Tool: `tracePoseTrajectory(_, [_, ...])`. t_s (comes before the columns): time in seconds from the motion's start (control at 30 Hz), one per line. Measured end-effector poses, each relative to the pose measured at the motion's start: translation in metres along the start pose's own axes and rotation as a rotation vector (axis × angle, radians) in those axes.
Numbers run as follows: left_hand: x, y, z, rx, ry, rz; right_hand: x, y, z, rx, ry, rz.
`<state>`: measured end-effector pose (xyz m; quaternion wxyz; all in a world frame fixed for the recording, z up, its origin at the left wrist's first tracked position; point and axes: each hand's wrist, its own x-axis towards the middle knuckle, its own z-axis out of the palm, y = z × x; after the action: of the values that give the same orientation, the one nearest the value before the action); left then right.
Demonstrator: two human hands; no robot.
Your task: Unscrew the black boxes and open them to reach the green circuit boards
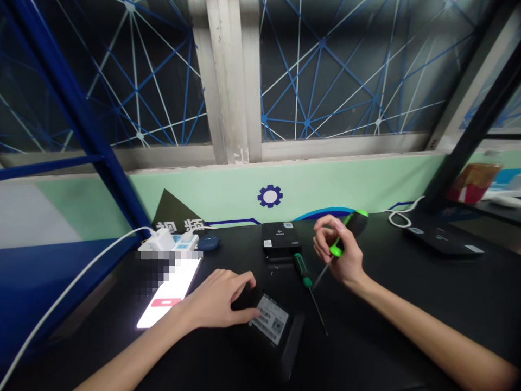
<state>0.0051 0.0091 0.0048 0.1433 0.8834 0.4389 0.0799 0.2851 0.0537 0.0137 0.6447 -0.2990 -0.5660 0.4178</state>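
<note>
My left hand [222, 298] grips the upper left edge of a black box-shaped device [292, 339], its thumb at the edge of a white printed label [268, 320]. The device sits tilted near the front of the table, and its dark lower part is hard to make out. Raised over the table, my right hand [345, 255] holds a screwdriver [357, 224] with a black and bright green handle, its shaft slanting down to the left. Between the hands lies a second screwdriver [302, 269] with a green handle. Tiny screw-like pieces [274, 270] lie beside it.
At the back stands a flat black box [280, 238]; a similar one [442, 240] lies far right beside a white cable [401, 218]. To the left are a lit phone [183, 277], a power strip [190, 244] with a white charger [163, 239], and a dark blue case [209, 243].
</note>
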Motion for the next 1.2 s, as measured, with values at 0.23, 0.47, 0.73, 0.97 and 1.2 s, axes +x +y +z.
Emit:
tracePoseTrajectory(0.23, [0.009,-0.002,0.01,-0.002,0.239,-0.197,0.008,0.0,-0.006,-0.245,-0.024,0.157])
tracePoseTrajectory(0.47, [0.009,-0.003,0.011,0.052,0.236,-0.175,0.018,0.001,-0.019,-0.796,-0.125,0.02])
tracePoseTrajectory(0.73, [0.008,0.001,0.009,0.059,0.174,-0.18,0.027,0.011,-0.037,-1.432,-0.271,0.147])
tracePoseTrajectory(0.97, [0.008,0.002,0.013,0.126,0.175,-0.229,0.02,0.024,-0.039,-1.446,-0.404,0.235])
tracePoseTrajectory(1.2, [0.008,-0.001,0.014,0.113,0.169,-0.204,0.018,0.022,-0.033,-1.401,-0.391,0.198])
